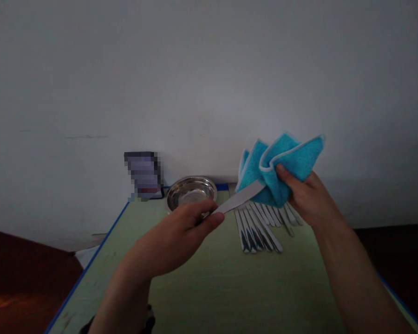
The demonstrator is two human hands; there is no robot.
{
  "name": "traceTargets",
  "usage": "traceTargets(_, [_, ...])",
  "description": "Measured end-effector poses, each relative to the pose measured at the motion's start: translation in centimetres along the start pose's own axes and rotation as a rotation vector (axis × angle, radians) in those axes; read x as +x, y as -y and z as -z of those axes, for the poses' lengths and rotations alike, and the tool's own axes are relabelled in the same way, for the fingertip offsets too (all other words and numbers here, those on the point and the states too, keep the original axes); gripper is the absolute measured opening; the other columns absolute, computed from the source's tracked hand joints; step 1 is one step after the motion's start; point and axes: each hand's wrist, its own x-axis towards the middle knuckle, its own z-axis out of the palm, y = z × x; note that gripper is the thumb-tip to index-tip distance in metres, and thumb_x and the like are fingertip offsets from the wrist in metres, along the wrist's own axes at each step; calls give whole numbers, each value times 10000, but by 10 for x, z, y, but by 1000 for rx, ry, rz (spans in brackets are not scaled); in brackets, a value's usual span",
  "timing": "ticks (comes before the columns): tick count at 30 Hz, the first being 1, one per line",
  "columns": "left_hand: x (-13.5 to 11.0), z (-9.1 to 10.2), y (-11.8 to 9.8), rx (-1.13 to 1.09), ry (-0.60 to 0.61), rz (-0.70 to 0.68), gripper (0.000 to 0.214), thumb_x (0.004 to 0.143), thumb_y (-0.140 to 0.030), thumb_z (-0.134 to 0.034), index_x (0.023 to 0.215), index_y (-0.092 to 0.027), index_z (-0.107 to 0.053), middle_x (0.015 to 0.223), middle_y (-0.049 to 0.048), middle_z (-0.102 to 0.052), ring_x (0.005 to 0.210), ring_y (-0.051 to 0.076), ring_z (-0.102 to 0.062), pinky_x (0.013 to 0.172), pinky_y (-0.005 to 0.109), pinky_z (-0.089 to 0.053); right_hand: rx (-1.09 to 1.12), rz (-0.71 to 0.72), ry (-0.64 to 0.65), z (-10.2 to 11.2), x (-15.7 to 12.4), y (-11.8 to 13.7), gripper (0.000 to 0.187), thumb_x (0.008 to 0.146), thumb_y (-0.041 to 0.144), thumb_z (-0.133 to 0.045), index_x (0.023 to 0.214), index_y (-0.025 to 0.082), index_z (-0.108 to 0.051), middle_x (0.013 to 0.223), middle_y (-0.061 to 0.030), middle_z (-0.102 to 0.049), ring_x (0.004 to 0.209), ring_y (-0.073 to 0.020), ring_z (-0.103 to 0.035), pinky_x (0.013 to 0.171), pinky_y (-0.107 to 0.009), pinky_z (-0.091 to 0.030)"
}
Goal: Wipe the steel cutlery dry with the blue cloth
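Note:
My left hand grips a metal table knife by its handle, mostly hidden in the fingers. The blade points up and to the right, and its tip meets a blue cloth with pale edging. My right hand pinches that cloth, thumb on the near side, with folded corners fanning out above and to the left. Whether the cloth wraps round the blade tip or only touches it, I cannot tell. Below the cloth, several pieces of metal cutlery lie side by side on the table, their far ends partly hidden.
A shiny metal bowl stands at the table's back edge, behind my left hand. Left of it, a blurred phone-like screen leans upright near the wall. The pale green table has blue edging.

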Motion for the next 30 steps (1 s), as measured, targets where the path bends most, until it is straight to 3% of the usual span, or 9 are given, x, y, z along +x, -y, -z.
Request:
traceTargets(4, [3, -2, 0, 23, 0, -4, 314, 921, -416, -339, 815, -197, -538, 692, -27, -524, 633, 131, -500, 585, 257, -367, 91, -45, 20, 2, 1, 1, 263, 744, 390, -652, 973, 262, -671, 1022, -4, -695, 976, -195, -634, 936, -384, -447])
traceTargets(10, [16, -14, -2, 94, -132, -9, 256, 930, -363, -343, 865, -196, -526, 780, 3, -576, 702, 157, -540, 639, 294, -379, 49, -115, 163, -35, -12, -1, 259, 726, 396, -664, 924, 231, -687, 969, -24, -711, 932, -202, -647, 919, -398, -459])
traceTargets(13, [19, -23, -3, 81, -166, 11, 239, 937, -334, -325, 849, -193, -498, 721, -5, -564, 622, 143, -533, 581, 282, -378, 140, -121, 64, -48, -13, -7, 288, 726, 403, -656, 948, 220, -680, 970, -35, -709, 958, -210, -637, 920, -401, -457])
traceTargets(18, [13, -22, 2, -138, 185, 11, 297, 943, -355, -298, 825, -181, -508, 656, -16, -577, 542, 115, -555, 523, 239, -426, 447, -117, -237, -36, 1, -2, 257, 687, 299, -691, 928, 211, -664, 975, -16, -708, 956, -199, -641, 865, -361, -501])
traceTargets(21, [7, -11, 3, -176, 285, -24, 258, 930, -306, -356, 809, -170, -539, 696, 0, -601, 622, 123, -589, 574, 238, -460, 536, -107, -403, -22, 9, 6, 231, 663, 235, -700, 889, 215, -656, 914, 13, -714, 865, -160, -661, 779, -297, -537])
traceTargets(26, [5, 1, -3, -230, 272, -128, 233, 923, -268, -411, 840, -187, -613, 767, -6, -652, 715, 107, -608, 657, 209, -469, 608, -122, -490, -15, 14, 10, 143, 668, 207, -669, 808, 206, -639, 802, 24, -705, 726, -141, -662, 646, -266, -558])
traceTargets(30, [8, -2, -5, -196, 189, -166, 219, 911, -301, -453, 881, -213, -652, 759, -17, -680, 698, 103, -616, 644, 194, -463, 610, -153, -445, -24, 9, 12, 140, 655, 201, -673, 790, 215, -641, 784, 34, -702, 696, -126, -650, 636, -242, -544])
